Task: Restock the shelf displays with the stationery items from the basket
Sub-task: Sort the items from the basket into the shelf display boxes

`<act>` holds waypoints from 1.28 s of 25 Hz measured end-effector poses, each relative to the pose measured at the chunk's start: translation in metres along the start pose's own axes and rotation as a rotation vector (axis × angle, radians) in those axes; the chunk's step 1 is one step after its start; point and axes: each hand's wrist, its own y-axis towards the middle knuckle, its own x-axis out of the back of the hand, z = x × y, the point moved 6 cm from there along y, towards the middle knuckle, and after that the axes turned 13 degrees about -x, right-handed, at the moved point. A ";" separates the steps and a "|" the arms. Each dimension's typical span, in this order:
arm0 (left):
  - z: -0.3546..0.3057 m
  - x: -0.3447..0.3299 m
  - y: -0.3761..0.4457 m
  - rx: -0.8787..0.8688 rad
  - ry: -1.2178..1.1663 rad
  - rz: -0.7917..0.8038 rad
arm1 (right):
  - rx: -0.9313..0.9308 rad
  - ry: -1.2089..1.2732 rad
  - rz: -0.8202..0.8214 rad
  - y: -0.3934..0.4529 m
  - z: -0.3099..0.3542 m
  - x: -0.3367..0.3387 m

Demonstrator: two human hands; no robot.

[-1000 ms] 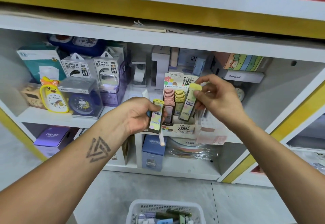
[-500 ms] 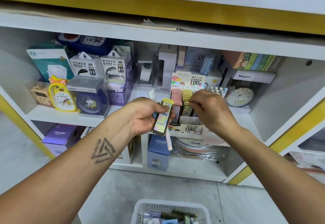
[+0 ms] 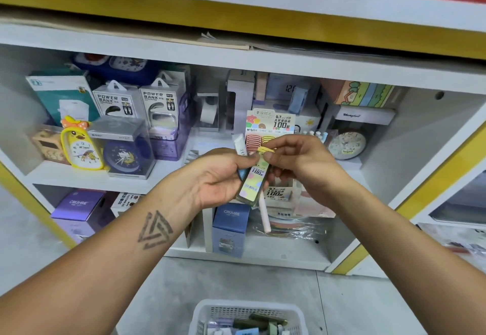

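My left hand [image 3: 221, 177] gripping a lead case [image 3: 253, 181] and white pen [image 3: 263, 213], my right hand [image 3: 302, 163] pinching the case's yellow cap, both before the display box [image 3: 271, 123] on the shelf [image 3: 86, 178], basket [image 3: 247, 313] on the floor below.

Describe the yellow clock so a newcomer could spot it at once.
On the upper white shelf, look toward its left end. The yellow clock stands beside a round blue clock in a clear box; alone there it is duck-shaped, with an orange bow on top.
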 end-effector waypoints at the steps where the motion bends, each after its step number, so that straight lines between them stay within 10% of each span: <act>1: 0.000 -0.002 0.000 0.014 -0.036 -0.004 | 0.003 0.033 -0.006 -0.001 0.001 0.004; 6: -0.001 0.013 0.002 0.010 -0.076 -0.204 | 0.138 0.128 -0.177 -0.008 0.018 0.041; 10: -0.003 0.028 -0.001 -0.006 0.038 -0.328 | 0.365 -0.302 -0.377 -0.016 0.030 0.054; 22: -0.001 0.020 0.004 -0.022 0.006 -0.194 | 0.668 -1.018 -0.367 -0.008 0.003 0.006; 32: 0.012 -0.025 0.010 -0.059 -0.028 0.048 | 0.118 -0.326 0.118 -0.023 -0.001 0.014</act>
